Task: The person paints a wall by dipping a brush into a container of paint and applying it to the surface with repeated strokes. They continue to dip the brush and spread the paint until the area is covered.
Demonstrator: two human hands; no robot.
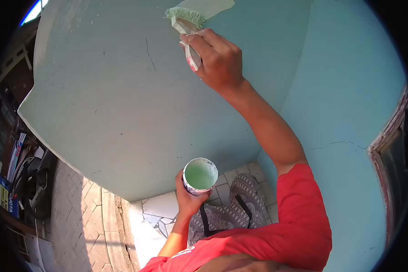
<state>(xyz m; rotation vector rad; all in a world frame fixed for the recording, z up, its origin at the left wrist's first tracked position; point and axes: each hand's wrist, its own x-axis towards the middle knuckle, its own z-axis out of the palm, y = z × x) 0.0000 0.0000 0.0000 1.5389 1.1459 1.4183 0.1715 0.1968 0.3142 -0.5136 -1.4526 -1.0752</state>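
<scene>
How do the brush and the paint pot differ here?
The brush is in the right hand, held high at the wall; the paint pot sits lower in the view, in the left hand.
The brush has a pale handle with a red patch and shaggy bristles; the paint pot is round and open-topped.

Shared: both carry pale green paint, on the bristles and inside the pot.

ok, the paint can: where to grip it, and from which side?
Likely grip the paint can by its outer wall, below the rim, wrapping it from the body side as the left hand does. It's round, and its open mouth faces up with pale green paint inside, so best not to grip from above.
</scene>
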